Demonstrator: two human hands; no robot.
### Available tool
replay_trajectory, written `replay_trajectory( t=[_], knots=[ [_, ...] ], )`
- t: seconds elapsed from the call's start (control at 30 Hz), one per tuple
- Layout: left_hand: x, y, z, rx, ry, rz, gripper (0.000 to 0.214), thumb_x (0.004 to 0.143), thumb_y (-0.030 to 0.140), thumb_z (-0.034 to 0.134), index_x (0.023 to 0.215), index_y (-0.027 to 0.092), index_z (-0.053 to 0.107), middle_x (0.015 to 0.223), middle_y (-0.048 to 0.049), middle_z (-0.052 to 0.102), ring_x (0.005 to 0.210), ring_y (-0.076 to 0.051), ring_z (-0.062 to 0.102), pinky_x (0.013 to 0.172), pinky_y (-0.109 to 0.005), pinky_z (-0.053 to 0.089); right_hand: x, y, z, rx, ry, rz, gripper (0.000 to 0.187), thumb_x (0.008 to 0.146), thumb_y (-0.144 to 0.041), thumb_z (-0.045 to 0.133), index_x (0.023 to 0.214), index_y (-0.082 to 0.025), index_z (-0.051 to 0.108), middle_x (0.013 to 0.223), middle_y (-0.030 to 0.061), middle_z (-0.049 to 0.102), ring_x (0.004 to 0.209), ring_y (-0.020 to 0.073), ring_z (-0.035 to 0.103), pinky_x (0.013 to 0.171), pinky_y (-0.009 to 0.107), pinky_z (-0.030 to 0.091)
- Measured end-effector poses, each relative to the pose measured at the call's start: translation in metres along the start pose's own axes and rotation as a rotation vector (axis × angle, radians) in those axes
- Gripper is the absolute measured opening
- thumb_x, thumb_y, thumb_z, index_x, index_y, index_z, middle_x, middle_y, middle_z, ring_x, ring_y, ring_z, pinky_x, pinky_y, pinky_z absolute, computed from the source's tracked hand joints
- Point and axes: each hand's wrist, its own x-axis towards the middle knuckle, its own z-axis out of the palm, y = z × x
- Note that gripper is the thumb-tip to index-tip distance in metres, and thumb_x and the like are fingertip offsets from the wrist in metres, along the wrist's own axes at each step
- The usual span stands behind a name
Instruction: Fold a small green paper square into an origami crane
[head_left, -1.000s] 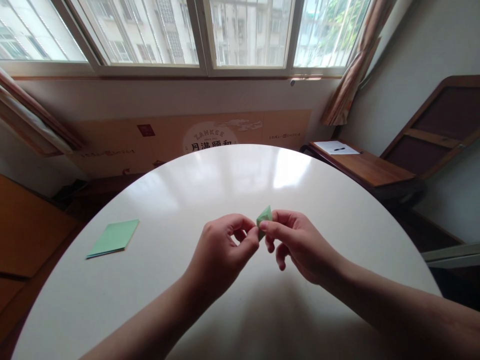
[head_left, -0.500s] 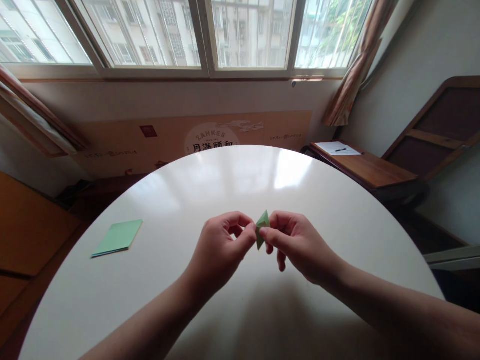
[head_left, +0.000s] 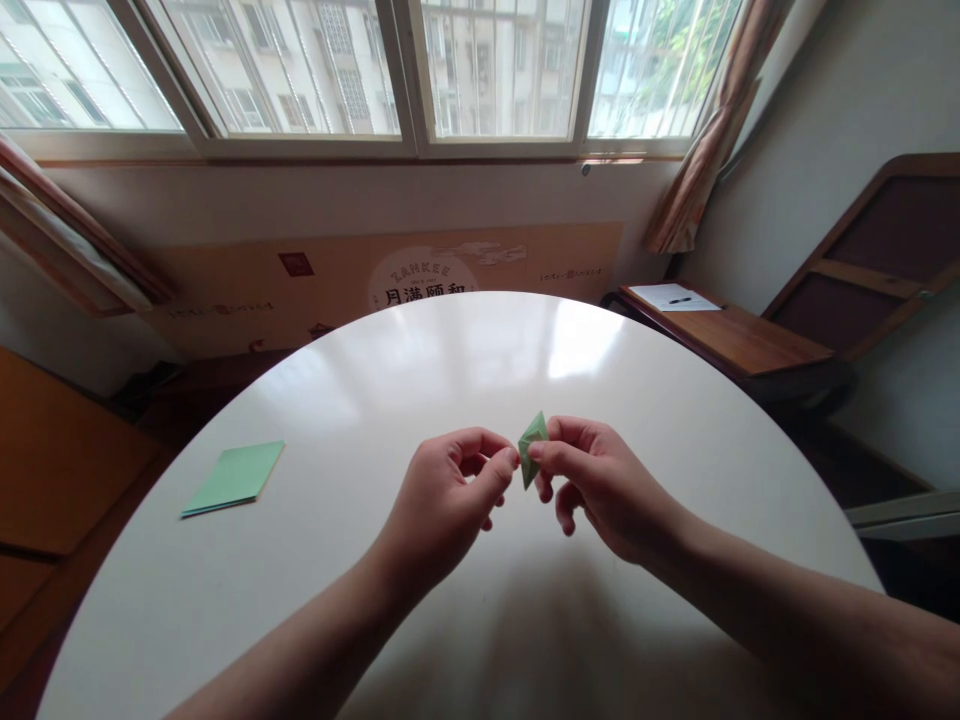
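left hand (head_left: 442, 505) and right hand (head_left: 592, 485) both pinch the folded green paper (head_left: 531, 450), thumb and forefinger closed on it, above the table (head_left: 450, 360) centre; spare green sheets (head_left: 234, 477) lie at 9 o'clock (well apart); judged best: set pinches beside the crease, pressure even.

Left hand (head_left: 442, 505), right hand (head_left: 600, 490), forearms (head_left: 315, 640) all bare.

Our fingertips (head_left: 509, 460) hide part of the folded green paper (head_left: 533, 438); writing on the far-right sheet (head_left: 660, 298) is unreadably small.
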Motion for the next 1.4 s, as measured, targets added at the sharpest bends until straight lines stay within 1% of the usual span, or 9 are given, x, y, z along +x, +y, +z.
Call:
replay_trajectory(
  t=[0.17, 0.4, 0.53, 0.73, 0.83, 0.97, 1.07, 1.2, 1.4],
  knots=[
    [0.0011, -0.0006, -0.0005, -0.018, -0.018, -0.012, 0.02, 0.084, 0.031, 0.062, 0.075, 0.014, 0.068, 0.056, 0.0022, 0.057, 0.048, -0.01, 0.053, 0.041, -0.018, 0.047, 0.0009, 0.0017, 0.0004, -0.011, -0.015, -0.007, 0.022, 0.082, -0.028, 0.071, 0.069, -0.017, 0.059, 0.061, -0.0009, 0.057, 0.056, 0.0123, 0.054, 0.034, 0.015, 0.041],
    [0.0026, -0.0018, -0.0006, 0.064, 0.013, 0.015, 0.017, 0.08, 0.027, 0.063, 0.068, 0.015, 0.065, 0.054, 0.0023, 0.058, 0.048, -0.01, 0.053, 0.042, -0.019, 0.046, -0.0005, 0.0055, -0.0019, -0.172, -0.035, -0.073, 0.024, 0.085, -0.031, 0.069, 0.07, -0.017, 0.056, 0.06, -0.0018, 0.057, 0.051, 0.0114, 0.052, 0.035, 0.018, 0.044],
    [0.0018, -0.0035, -0.0008, 0.063, 0.004, -0.017, 0.018, 0.081, 0.03, 0.061, 0.072, 0.015, 0.066, 0.052, 0.0025, 0.057, 0.046, -0.011, 0.053, 0.041, -0.02, 0.046, 0.0004, 0.0047, -0.0024, -0.225, -0.033, -0.085, 0.024, 0.085, -0.03, 0.068, 0.069, -0.017, 0.056, 0.061, -0.0019, 0.056, 0.052, 0.0117, 0.053, 0.035, 0.018, 0.044],
    [0.0039, -0.003, -0.0026, 0.051, -0.021, -0.036, 0.016, 0.08, 0.028, 0.062, 0.071, 0.015, 0.066, 0.051, 0.0021, 0.057, 0.046, -0.011, 0.053, 0.04, -0.02, 0.045, 0.0024, 0.0035, -0.0036, -0.292, -0.064, -0.063, 0.016, 0.084, -0.025, 0.064, 0.072, -0.016, 0.059, 0.065, -0.0009, 0.056, 0.057, 0.0126, 0.054, 0.037, 0.018, 0.046],
    [0.0058, -0.0033, -0.0038, 0.015, -0.03, -0.056, 0.017, 0.079, 0.029, 0.064, 0.072, 0.014, 0.068, 0.051, 0.0019, 0.056, 0.047, -0.011, 0.053, 0.04, -0.019, 0.045, 0.0032, 0.0046, -0.0049, -0.272, -0.051, -0.081, 0.016, 0.086, -0.028, 0.064, 0.075, -0.016, 0.06, 0.068, -0.0002, 0.057, 0.06, 0.0131, 0.055, 0.039, 0.019, 0.048],
    [0.0069, -0.0062, -0.0042, -0.072, 0.022, -0.079, 0.02, 0.079, 0.033, 0.067, 0.074, 0.014, 0.07, 0.052, 0.002, 0.056, 0.047, -0.011, 0.051, 0.04, -0.019, 0.044, 0.0039, 0.0059, -0.0059, -0.229, -0.075, -0.078, 0.016, 0.085, -0.032, 0.067, 0.084, -0.017, 0.062, 0.075, 0.0018, 0.06, 0.069, 0.0164, 0.06, 0.039, 0.019, 0.048],
    [0.0055, -0.0069, -0.0034, -0.028, 0.048, -0.042, 0.02, 0.08, 0.033, 0.068, 0.075, 0.014, 0.071, 0.052, 0.0018, 0.056, 0.046, -0.011, 0.05, 0.042, -0.02, 0.044, 0.004, 0.0064, -0.0056, -0.25, -0.089, -0.06, 0.014, 0.083, -0.029, 0.068, 0.083, -0.017, 0.061, 0.073, 0.001, 0.059, 0.067, 0.0157, 0.059, 0.039, 0.018, 0.047],
    [0.0024, -0.0058, -0.002, 0.151, 0.059, 0.062, 0.017, 0.082, 0.029, 0.064, 0.077, 0.015, 0.072, 0.06, -0.0015, 0.064, 0.052, -0.013, 0.054, 0.046, -0.022, 0.044, 0.0034, 0.0062, -0.0032, -0.268, -0.058, -0.053, 0.007, 0.081, -0.022, 0.063, 0.077, -0.018, 0.059, 0.067, -0.001, 0.056, 0.061, 0.0134, 0.055, 0.039, 0.017, 0.045],
    [-0.0005, -0.0055, 0.0014, 0.271, 0.052, 0.185, 0.013, 0.081, 0.02, 0.061, 0.072, 0.016, 0.07, 0.069, -0.0025, 0.067, 0.06, -0.013, 0.056, 0.05, -0.021, 0.042, 0.0024, 0.0045, 0.0017, -0.224, -0.059, 0.005, 0.002, 0.071, -0.017, 0.058, 0.072, -0.017, 0.06, 0.061, -0.0023, 0.053, 0.055, 0.0116, 0.05, 0.039, 0.018, 0.042]
  ],
)
